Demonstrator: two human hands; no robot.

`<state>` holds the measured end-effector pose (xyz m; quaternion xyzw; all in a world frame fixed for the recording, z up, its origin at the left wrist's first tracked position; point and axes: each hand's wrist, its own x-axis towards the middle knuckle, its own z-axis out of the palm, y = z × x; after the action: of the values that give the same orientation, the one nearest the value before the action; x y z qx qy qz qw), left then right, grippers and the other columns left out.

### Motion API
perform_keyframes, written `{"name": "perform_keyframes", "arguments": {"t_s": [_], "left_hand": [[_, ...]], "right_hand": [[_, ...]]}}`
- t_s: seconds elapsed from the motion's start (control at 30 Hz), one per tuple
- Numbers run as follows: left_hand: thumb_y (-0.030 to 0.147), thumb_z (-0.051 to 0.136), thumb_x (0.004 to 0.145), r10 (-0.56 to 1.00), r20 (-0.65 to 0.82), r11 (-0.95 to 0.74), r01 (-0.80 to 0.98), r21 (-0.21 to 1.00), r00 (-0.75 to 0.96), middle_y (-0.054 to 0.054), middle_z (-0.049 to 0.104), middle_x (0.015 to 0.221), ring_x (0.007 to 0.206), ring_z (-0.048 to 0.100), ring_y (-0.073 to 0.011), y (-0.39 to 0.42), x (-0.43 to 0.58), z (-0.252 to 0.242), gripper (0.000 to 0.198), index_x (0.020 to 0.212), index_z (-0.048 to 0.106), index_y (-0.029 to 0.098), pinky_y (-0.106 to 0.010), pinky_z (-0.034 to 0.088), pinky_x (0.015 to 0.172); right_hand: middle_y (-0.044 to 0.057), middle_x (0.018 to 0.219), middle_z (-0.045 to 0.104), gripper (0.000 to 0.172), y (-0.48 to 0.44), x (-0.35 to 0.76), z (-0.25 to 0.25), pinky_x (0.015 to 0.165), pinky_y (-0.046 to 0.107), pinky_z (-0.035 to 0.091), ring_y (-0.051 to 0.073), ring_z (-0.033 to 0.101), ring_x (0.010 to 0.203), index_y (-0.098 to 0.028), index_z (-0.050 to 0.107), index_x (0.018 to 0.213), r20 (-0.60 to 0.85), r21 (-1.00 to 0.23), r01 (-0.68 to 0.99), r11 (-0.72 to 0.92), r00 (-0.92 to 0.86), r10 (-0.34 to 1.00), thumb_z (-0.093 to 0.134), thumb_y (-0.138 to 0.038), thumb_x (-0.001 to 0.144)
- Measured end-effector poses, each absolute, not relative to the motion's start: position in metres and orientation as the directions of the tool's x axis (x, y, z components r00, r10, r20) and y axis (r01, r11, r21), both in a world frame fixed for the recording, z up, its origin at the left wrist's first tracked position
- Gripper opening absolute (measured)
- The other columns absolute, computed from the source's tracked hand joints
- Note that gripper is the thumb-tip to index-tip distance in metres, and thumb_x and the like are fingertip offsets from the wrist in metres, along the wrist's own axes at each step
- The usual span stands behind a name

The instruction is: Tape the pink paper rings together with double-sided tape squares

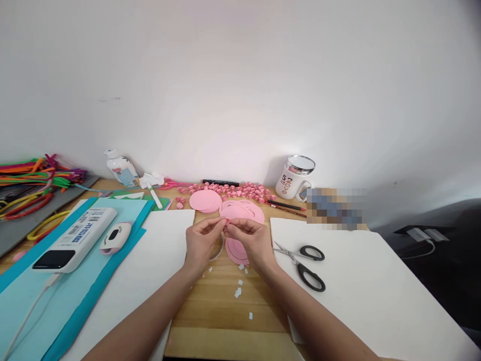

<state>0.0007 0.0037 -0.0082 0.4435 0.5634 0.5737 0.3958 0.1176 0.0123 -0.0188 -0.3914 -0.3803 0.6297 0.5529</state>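
The table (210, 311) runs beneath both forearms, with one white sheet (150, 260) lying to the left of the left hand and another white sheet (361, 291) to the right of the right hand. The left hand (203, 240) and the right hand (251, 238) meet in the middle, thumbs and forefingers pinching one small pink piece between them. Beyond the right hand and off to its right stands a lidded white mug (289, 180), well clear of the elbows. Nearer, just beside the right wrist, black-handled scissors (294, 257) lie with blades parted and points turned towards it; a careless sideways swing of that forearm could bring skin against the tips. Past the fingertips sit a stack of pink paper discs (205, 200) and a pile of spiral-cut pink discs (244, 208); a dropped wrist could crease or drag the cut ones. Farther out is a heap of pink rolled-paper rosettes (257, 191). The pinched pink piece (226, 223) is almost hidden by the fingers: too slack a pinch might let it spring loose, too hard a one might flatten it. Smallest are white paper scraps (238, 292), on the near side of the hands, which could cling to damp fingers.
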Motion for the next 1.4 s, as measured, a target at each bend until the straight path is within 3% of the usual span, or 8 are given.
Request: {"name": "perform_keyframes", "arguments": {"t_s": [0.47,0.73,0.87,1.0,1.4], "left_hand": [[0.029,0.064,0.065,0.949,0.169,-0.122,0.185,0.975,-0.266,-0.004,0.071,0.078,0.075,0.064,-0.0191,0.0008,0.002,-0.0061,0.017,0.076,0.07,0.017,-0.029,0.051,0.073],[0.026,0.06,0.07,0.878,0.442,-0.329,0.44,0.836,-0.185,-0.002,0.068,0.08,0.073,0.062,-0.016,-0.0012,0.0037,-0.0115,0.013,0.079,0.067,0.02,-0.027,0.049,0.07],[0.024,0.057,0.073,0.833,0.53,-0.393,0.503,0.77,-0.159,-0.002,0.066,0.078,0.071,0.061,-0.0148,-0.0024,0.0054,-0.0129,0.013,0.083,0.066,0.02,-0.026,0.048,0.07],[0.023,0.056,0.074,0.829,0.54,-0.406,0.505,0.762,-0.148,-0.002,0.065,0.08,0.073,0.06,-0.0148,-0.0035,0.0068,-0.0132,0.015,0.086,0.064,0.019,-0.027,0.048,0.071],[0.023,0.054,0.074,0.856,0.504,-0.392,0.493,0.777,-0.114,-0.003,0.065,0.082,0.076,0.059,-0.0158,-0.0028,0.0056,-0.0141,0.013,0.082,0.064,0.021,-0.028,0.048,0.072]], "right_hand": [[0.004,0.07,0.069,0.024,0.0122,0.1179,-0.0176,0.069,0.033,0.054,0.016,0.064,0.062,-0.014,0.067,0.071,-0.064,-0.919,-0.386,-0.077,-0.049,0.997,0.072,-0.033,0.056],[0.003,0.067,0.067,0.027,0.0127,0.1177,-0.0197,0.067,0.034,0.054,0.016,0.063,0.062,-0.014,0.061,0.073,-0.076,-0.91,-0.406,-0.082,-0.03,0.997,0.073,-0.031,0.056],[0.003,0.067,0.066,0.027,0.0104,0.1175,-0.0207,0.065,0.032,0.054,0.016,0.063,0.062,-0.014,0.059,0.078,-0.015,-0.958,-0.288,-0.009,0.02,1.0,0.071,-0.028,0.058],[0.004,0.068,0.067,0.02,0.0092,0.1157,-0.0198,0.066,0.032,0.053,0.017,0.063,0.064,-0.014,0.062,0.073,0.02,-0.958,-0.285,0.018,-0.003,1.0,0.067,-0.029,0.062],[0.004,0.064,0.068,0.019,0.0101,0.1161,-0.0187,0.064,0.034,0.055,0.018,0.064,0.061,-0.013,0.064,0.069,-0.072,-0.942,-0.326,-0.081,-0.038,0.997,0.067,-0.03,0.06]]}}
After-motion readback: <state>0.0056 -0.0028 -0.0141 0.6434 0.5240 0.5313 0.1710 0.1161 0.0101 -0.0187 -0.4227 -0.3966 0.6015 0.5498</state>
